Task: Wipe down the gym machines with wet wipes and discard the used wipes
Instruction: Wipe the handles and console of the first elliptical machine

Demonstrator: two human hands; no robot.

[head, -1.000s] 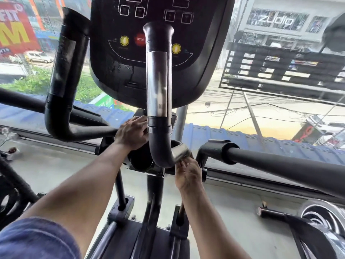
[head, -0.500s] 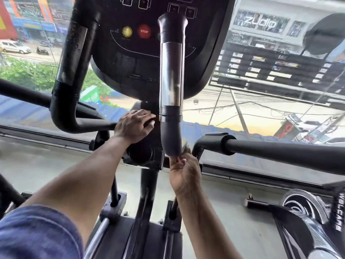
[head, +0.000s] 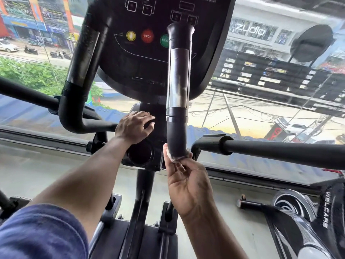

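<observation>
Mid-wipe on the elliptical's right handlebar (head: 178, 94).
Right hand (head: 188, 186) fingers pinch what looks like a wet wipe (head: 175, 157) under its bend; left hand (head: 133, 127), fingers loosely curled, rests beside it. Discarding remains.

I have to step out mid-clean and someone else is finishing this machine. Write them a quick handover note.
Right hand: holds the wet wipe against the lower bend of the right handlebar.
Left hand: rests on the black housing under the console, holding nothing.
Done: cannot tell from this view which parts are already wiped.
Left: finish this handlebar, check the left handlebar and the console, then discard the wipe. No bin is in view.
</observation>
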